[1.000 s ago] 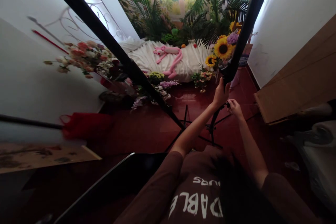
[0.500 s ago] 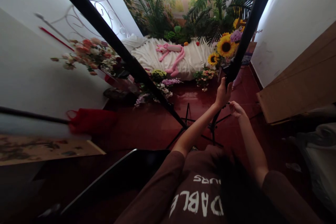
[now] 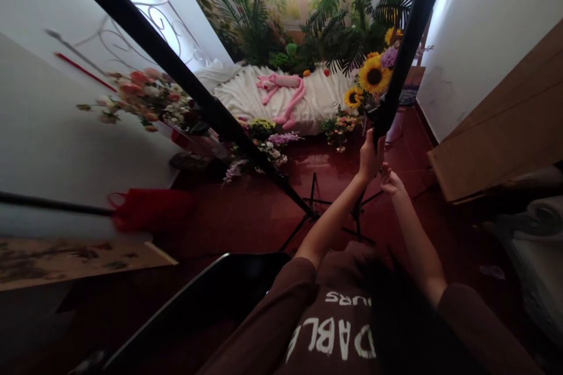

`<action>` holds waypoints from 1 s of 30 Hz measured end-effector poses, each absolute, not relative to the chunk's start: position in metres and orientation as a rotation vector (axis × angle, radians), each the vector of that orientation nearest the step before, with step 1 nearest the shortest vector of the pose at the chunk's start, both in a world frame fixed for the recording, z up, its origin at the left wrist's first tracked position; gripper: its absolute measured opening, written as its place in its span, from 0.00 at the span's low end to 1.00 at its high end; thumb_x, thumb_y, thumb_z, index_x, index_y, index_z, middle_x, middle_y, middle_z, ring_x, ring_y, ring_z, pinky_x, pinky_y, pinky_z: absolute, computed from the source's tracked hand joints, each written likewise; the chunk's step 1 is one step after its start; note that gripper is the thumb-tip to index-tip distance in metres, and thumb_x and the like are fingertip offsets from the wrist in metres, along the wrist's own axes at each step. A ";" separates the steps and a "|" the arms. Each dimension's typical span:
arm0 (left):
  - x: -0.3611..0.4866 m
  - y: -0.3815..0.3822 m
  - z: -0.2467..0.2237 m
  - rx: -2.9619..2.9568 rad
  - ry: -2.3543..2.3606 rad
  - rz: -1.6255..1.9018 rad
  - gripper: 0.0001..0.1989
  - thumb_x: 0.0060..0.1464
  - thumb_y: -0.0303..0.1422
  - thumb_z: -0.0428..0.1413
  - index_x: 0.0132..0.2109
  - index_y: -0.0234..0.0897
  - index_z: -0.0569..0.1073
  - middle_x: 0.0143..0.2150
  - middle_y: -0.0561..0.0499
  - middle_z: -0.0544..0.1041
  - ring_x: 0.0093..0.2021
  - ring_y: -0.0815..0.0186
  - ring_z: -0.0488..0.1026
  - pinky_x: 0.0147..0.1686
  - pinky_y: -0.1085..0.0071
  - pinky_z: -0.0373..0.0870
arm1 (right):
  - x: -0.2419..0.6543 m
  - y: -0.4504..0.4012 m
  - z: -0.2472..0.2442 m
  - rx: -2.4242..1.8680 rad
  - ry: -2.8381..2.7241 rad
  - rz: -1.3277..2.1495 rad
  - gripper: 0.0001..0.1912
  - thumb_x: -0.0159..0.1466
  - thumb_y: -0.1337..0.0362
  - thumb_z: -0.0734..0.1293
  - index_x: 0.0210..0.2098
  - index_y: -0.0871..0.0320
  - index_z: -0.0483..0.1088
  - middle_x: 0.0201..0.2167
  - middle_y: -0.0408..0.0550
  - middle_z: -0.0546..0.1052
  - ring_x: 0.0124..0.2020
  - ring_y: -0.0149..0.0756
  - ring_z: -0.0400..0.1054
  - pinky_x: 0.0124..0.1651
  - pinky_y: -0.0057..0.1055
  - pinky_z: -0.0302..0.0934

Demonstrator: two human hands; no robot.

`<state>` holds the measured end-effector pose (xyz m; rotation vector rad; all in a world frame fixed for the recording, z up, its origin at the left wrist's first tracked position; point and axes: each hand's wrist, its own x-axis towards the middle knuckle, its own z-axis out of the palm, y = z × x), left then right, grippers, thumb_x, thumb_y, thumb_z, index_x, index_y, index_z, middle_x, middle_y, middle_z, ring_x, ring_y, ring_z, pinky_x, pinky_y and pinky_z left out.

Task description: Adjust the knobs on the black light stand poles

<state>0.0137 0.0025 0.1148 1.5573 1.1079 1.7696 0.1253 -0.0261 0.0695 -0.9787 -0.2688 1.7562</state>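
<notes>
My left hand point(image 3: 371, 157) is wrapped round the upright of a black tripod stand point(image 3: 399, 70), just below its thick clamp joint point(image 3: 382, 120). Right beside it and slightly lower, my right hand point(image 3: 390, 180) has its fingertips pinched at the stand's side. A small dark knob seems to lie between those fingertips, though it is partly hidden. The stand leans up to the right, and its spread legs point(image 3: 358, 220) rest on the dark red floor in front of me.
A second black stand point(image 3: 153, 45) slants across the left. Behind are a white-draped bed point(image 3: 328, 99) with a pink plush toy point(image 3: 288, 79), sunflowers point(image 3: 373, 75) and palm leaves. A brown board point(image 3: 497, 140) leans right; a red bag point(image 3: 149, 210) and dark panel point(image 3: 220, 281) are left.
My right hand has moved slightly up and left, closer to my left hand, and its fingers have shifted. The left hand keeps its hold on the stand. The view has shifted a little.
</notes>
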 end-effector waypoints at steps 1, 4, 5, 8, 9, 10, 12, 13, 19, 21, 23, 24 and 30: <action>0.014 0.002 0.115 1.559 1.107 1.767 0.22 0.66 0.49 0.46 0.55 0.37 0.68 0.28 0.53 0.72 0.27 0.68 0.72 0.33 0.69 0.70 | 0.125 -0.026 0.069 -0.984 -0.270 1.754 0.17 0.64 0.81 0.55 0.27 0.66 0.72 0.16 0.38 0.74 0.17 0.17 0.67 0.20 0.07 0.55; 0.014 -0.002 0.112 1.542 1.116 1.751 0.22 0.66 0.47 0.47 0.57 0.38 0.67 0.32 0.50 0.75 0.32 0.67 0.74 0.37 0.68 0.72 | 0.124 -0.026 0.066 -1.018 -0.267 1.745 0.15 0.62 0.81 0.59 0.27 0.63 0.73 0.17 0.37 0.74 0.16 0.18 0.67 0.18 0.08 0.57; 0.014 -0.006 0.110 1.530 1.127 1.738 0.21 0.66 0.47 0.47 0.58 0.39 0.66 0.34 0.49 0.76 0.34 0.66 0.75 0.37 0.68 0.72 | 0.122 -0.026 0.065 -1.039 -0.253 1.729 0.15 0.62 0.80 0.59 0.27 0.62 0.72 0.17 0.37 0.75 0.16 0.19 0.68 0.18 0.09 0.58; 0.009 -0.022 0.096 1.527 1.168 1.665 0.22 0.65 0.46 0.48 0.59 0.40 0.65 0.44 0.45 0.77 0.41 0.65 0.76 0.43 0.67 0.74 | 0.116 -0.028 0.061 -1.093 -0.196 1.645 0.14 0.64 0.77 0.59 0.26 0.58 0.69 0.18 0.38 0.76 0.18 0.21 0.71 0.19 0.12 0.63; 0.005 -0.029 0.090 1.540 1.176 1.636 0.22 0.65 0.46 0.48 0.60 0.40 0.64 0.48 0.43 0.77 0.45 0.64 0.76 0.46 0.67 0.73 | 0.113 -0.029 0.059 -1.104 -0.183 1.605 0.13 0.64 0.76 0.59 0.26 0.57 0.68 0.19 0.39 0.77 0.20 0.22 0.72 0.21 0.13 0.65; -0.001 -0.038 0.083 1.559 1.176 1.607 0.22 0.65 0.45 0.47 0.60 0.39 0.64 0.52 0.41 0.76 0.49 0.64 0.75 0.49 0.66 0.73 | 0.110 -0.031 0.058 -1.113 -0.178 1.561 0.12 0.65 0.74 0.60 0.27 0.56 0.67 0.20 0.39 0.78 0.21 0.23 0.74 0.23 0.15 0.66; -0.016 -0.057 0.071 1.589 1.174 1.549 0.21 0.66 0.45 0.47 0.59 0.38 0.65 0.55 0.40 0.74 0.54 0.62 0.74 0.52 0.65 0.72 | 0.106 -0.035 0.053 -1.130 -0.189 1.472 0.09 0.65 0.71 0.61 0.29 0.54 0.66 0.21 0.39 0.78 0.23 0.25 0.75 0.26 0.18 0.69; -0.026 -0.068 0.065 1.597 1.181 1.520 0.20 0.66 0.44 0.46 0.57 0.37 0.67 0.54 0.40 0.75 0.53 0.63 0.74 0.51 0.65 0.72 | 0.104 -0.038 0.050 -1.144 -0.203 1.427 0.07 0.65 0.69 0.62 0.30 0.54 0.65 0.21 0.39 0.77 0.23 0.26 0.75 0.26 0.19 0.69; -0.109 -0.118 0.049 1.341 1.889 1.977 0.19 0.68 0.44 0.41 0.38 0.37 0.69 0.38 0.47 0.72 0.42 0.65 0.72 0.49 0.65 0.68 | 0.082 -0.063 0.026 -1.334 -0.321 1.261 0.11 0.62 0.56 0.64 0.28 0.52 0.59 0.13 0.32 0.67 0.15 0.27 0.67 0.19 0.21 0.59; -0.148 -0.120 0.052 1.065 2.162 2.179 0.19 0.68 0.44 0.38 0.37 0.37 0.65 0.37 0.48 0.70 0.40 0.65 0.70 0.48 0.66 0.68 | 0.065 -0.074 0.020 -1.389 -0.326 1.327 0.12 0.62 0.56 0.63 0.27 0.53 0.57 0.12 0.32 0.66 0.13 0.25 0.64 0.19 0.20 0.57; -0.191 -0.115 0.056 0.709 2.330 2.313 0.17 0.69 0.43 0.37 0.41 0.37 0.64 0.40 0.47 0.69 0.42 0.66 0.70 0.49 0.66 0.68 | 0.046 -0.085 0.016 -1.405 -0.332 1.416 0.11 0.61 0.58 0.62 0.27 0.53 0.57 0.12 0.31 0.65 0.13 0.24 0.62 0.19 0.20 0.56; -0.212 -0.110 0.059 0.579 2.352 2.354 0.16 0.69 0.42 0.38 0.43 0.36 0.63 0.43 0.46 0.69 0.44 0.66 0.70 0.50 0.66 0.68 | 0.036 -0.090 0.015 -1.404 -0.344 1.458 0.09 0.61 0.59 0.62 0.27 0.53 0.58 0.12 0.31 0.65 0.13 0.24 0.62 0.19 0.19 0.56; -0.281 -0.077 0.065 0.679 1.891 2.081 0.22 0.66 0.49 0.41 0.42 0.35 0.69 0.40 0.46 0.75 0.40 0.68 0.73 0.45 0.72 0.70 | -0.024 -0.097 0.024 -1.395 -0.475 1.740 0.02 0.61 0.65 0.63 0.31 0.56 0.63 0.15 0.34 0.70 0.18 0.28 0.70 0.25 0.22 0.64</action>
